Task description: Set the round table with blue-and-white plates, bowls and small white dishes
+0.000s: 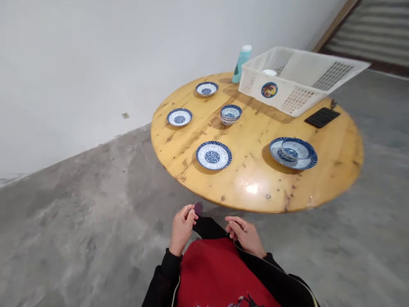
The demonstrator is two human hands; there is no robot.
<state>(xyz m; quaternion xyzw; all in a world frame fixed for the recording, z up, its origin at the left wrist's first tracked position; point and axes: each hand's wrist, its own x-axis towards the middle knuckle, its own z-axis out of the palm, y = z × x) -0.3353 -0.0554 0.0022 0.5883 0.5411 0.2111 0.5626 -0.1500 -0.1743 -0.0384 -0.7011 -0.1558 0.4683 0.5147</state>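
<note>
In the head view, my left hand (183,227) hovers before my body, below the near edge of the round wooden table (251,168). Its fingers are loosely bent and apart, with nothing held. My right hand (247,235) is level with it, also empty, its index finger stretched out and the others curled. Nearest on the tabletop lies a blue-and-white plate (213,156). To the right, a larger plate (308,162) carries a bowl (295,150). Stacked bowls (230,114) stand mid-table, with two small dishes (179,117) (207,88) on the left side.
A white plastic basket (287,100) stands at the back right, with a white item (269,72) inside. Beside it are a turquoise bottle (242,64) and a flat black object (322,117). A white wall (96,64) rises behind the table; the floor (79,230) is grey concrete.
</note>
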